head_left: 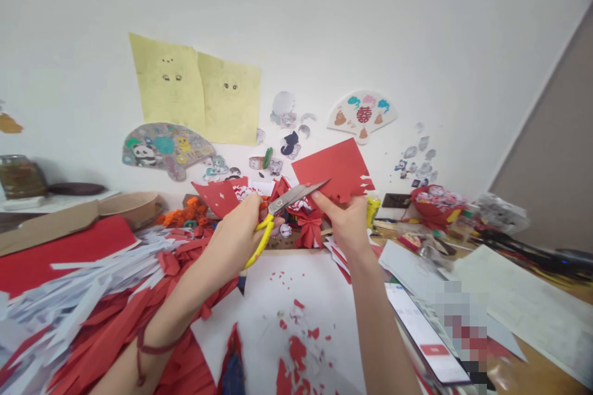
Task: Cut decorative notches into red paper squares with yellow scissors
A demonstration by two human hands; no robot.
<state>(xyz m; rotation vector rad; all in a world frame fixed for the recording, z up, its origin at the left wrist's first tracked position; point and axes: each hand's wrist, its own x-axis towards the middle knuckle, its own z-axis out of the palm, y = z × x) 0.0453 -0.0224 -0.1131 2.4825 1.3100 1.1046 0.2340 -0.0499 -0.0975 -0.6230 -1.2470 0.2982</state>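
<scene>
My left hand [241,228] grips scissors [293,197] with yellow handles, their metal blades pointing right and up. In my right hand [348,217] is a sheet of red paper [333,163], held up by its lower edge, with small notches cut along its right side. The blade tips lie close to my right thumb, in front of the paper's lower left part; whether they touch the paper I cannot tell. Below my hands, a white sheet [273,296] carries several red scraps [298,352].
White and red paper strips [120,302] heap up on the left. A phone [426,333] lies at the right beside more papers [528,302]. A red-wrapped bouquet [438,205] stands at the back right. Decorated fans [362,114] and yellow drawings [199,92] hang on the wall.
</scene>
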